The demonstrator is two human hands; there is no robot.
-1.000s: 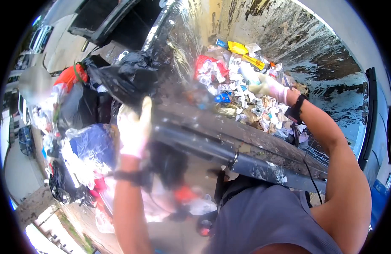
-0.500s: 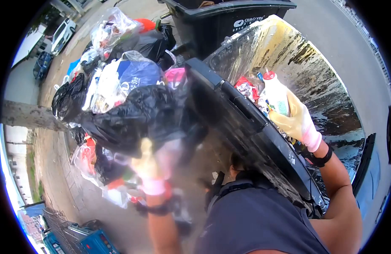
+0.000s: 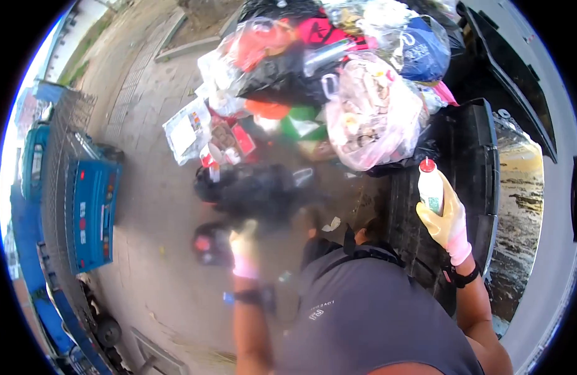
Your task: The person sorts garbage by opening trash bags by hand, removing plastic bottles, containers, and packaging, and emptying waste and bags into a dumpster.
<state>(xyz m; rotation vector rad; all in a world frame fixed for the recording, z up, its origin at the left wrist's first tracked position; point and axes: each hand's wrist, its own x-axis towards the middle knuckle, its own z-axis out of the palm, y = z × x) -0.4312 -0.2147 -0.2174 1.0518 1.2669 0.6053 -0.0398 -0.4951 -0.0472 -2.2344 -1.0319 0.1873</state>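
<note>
My right hand (image 3: 447, 222), in a pale yellow and pink glove, is wrapped round a white bottle (image 3: 431, 189) with a red cap, held upright in view in front of the black bin lid (image 3: 472, 162). My left hand (image 3: 244, 244), gloved alike, is over the pavement at lower centre and smeared by motion, so its fingers cannot be made out. Just beyond it lie a dark blurred bag (image 3: 257, 190) and a smaller dark item (image 3: 211, 244). A clear pinkish bag (image 3: 376, 115) full of refuse rests at the front of the heap.
More bags, among them a blue one (image 3: 424, 50) and a black one (image 3: 282, 75), are piled at the top. An open white box (image 3: 187, 130) lies left of them. The bin's stained inside (image 3: 518, 206) shows at right. A blue truck (image 3: 91, 212) stands at left.
The view has swung left toward the pavement and truck. My right hand has lifted the bottle out of the bin. My left hand has left the black bag it was at and moved over the ground.
</note>
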